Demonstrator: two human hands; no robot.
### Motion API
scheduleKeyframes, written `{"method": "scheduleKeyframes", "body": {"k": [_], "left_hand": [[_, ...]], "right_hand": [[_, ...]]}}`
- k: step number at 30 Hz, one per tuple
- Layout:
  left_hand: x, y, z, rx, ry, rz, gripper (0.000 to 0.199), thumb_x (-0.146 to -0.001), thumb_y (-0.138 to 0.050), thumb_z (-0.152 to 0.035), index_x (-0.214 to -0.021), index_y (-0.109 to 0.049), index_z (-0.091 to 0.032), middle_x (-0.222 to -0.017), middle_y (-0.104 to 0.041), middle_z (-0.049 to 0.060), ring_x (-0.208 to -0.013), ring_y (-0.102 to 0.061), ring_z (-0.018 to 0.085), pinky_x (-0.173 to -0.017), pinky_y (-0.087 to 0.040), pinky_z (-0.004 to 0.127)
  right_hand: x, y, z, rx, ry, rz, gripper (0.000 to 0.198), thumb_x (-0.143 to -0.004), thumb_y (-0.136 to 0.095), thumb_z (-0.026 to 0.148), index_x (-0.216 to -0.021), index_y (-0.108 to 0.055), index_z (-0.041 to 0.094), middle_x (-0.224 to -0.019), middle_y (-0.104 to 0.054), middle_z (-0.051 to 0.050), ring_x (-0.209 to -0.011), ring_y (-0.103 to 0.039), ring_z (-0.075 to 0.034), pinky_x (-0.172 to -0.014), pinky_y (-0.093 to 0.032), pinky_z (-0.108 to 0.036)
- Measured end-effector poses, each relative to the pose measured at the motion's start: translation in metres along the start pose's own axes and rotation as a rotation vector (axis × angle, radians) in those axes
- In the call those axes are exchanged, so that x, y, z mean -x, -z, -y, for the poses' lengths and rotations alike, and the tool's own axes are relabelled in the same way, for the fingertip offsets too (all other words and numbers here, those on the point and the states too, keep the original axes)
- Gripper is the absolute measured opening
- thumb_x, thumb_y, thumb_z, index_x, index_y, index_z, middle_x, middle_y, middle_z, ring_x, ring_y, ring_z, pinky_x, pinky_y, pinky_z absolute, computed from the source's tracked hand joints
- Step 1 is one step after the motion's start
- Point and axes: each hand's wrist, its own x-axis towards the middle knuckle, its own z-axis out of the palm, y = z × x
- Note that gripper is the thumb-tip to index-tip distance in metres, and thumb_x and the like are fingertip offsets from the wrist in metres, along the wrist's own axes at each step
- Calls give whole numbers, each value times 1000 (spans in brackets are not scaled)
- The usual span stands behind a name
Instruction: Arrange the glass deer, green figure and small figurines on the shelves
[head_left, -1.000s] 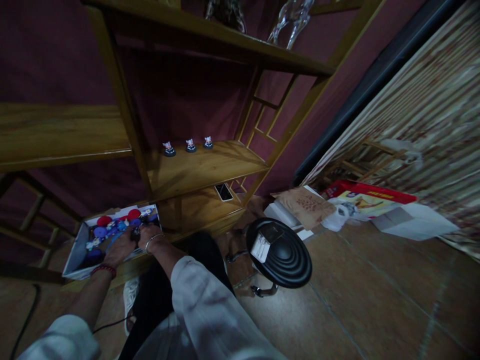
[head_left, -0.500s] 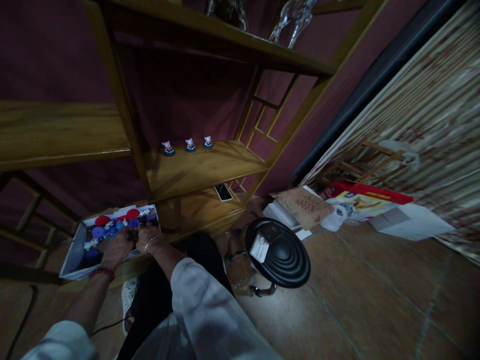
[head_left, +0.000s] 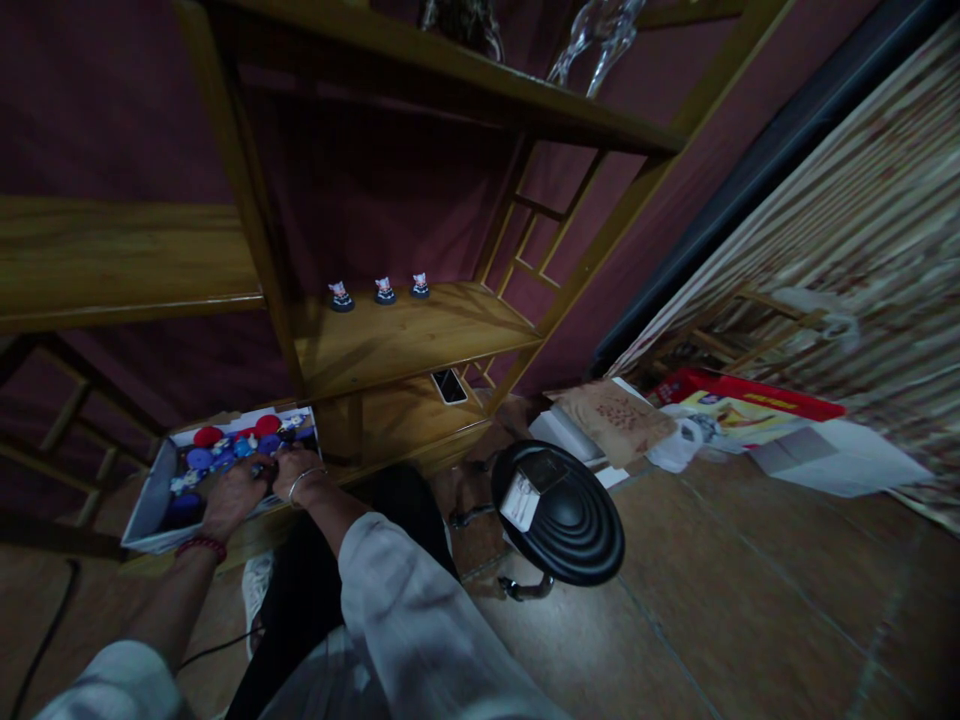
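Note:
An open white box (head_left: pixel 150 495) of small figurines on red and blue round bases lies on the lowest wooden shelf at the lower left. Both my hands reach into it. My left hand (head_left: pixel 232 492), with a red band on the wrist, and my right hand (head_left: pixel 294 472), with a thin bangle, meet over a small dark figurine (head_left: pixel 264 466) between the fingertips. Whether one hand or both grip it is unclear. Three small figurines (head_left: pixel 384 291) stand in a row at the back of the middle shelf (head_left: pixel 420 340).
A black round stool (head_left: pixel 559 510) with a white tag stands on the tiled floor right of my knee. A phone (head_left: pixel 450 385) lies on the low shelf. Boxes, paper and a bag (head_left: pixel 720 425) are piled by the striped wall. Glass ornaments (head_left: pixel 600 40) sit on the top shelf.
The view has shifted slightly. My hands stay in the box, fingers working at the same small figurine.

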Motion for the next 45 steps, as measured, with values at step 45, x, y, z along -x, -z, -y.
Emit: {"method": "scheduleKeyframes", "body": {"k": [45], "left_hand": [[-31,-5,36,202,131,-93,36,-79,-45,-24,-112,-52,-13,-103,-64,12,-97,-59,21,-80,-43,27]], "right_hand": [[-25,0,5,103,-138,18,31,-83,-44,30,-112,-53,28,-100,-66,-6,-94,-61,-20,-75,-43,-28]]}}
